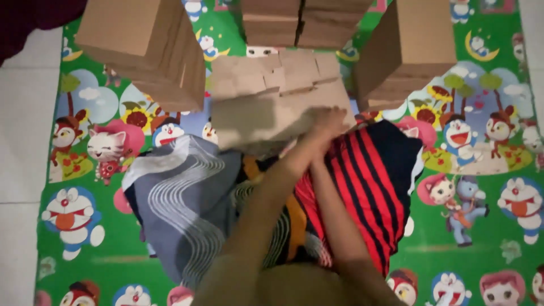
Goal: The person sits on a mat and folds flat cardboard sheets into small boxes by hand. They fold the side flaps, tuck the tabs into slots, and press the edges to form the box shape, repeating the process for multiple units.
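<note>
Both my arms reach forward over my lap, and my hands meet at the near edge of a flat brown cardboard piece (272, 96). My left hand (317, 127) and my right hand (335, 120) are pressed close together, fingers curled on that cardboard's lower right edge. The picture is blurred, so the exact grip of each hand is hard to make out. The cardboard is tilted, its flaps pointing away from me. Below my arms lie a grey patterned cloth (175, 204) and a red and black striped cloth (374, 175).
Three stacks of brown cardboard stand around: one at the upper left (144, 48), one at the top middle (300, 22), one at the upper right (405, 51). A green cartoon-print mat (481, 187) covers the floor. White floor tiles (22, 130) show at the left.
</note>
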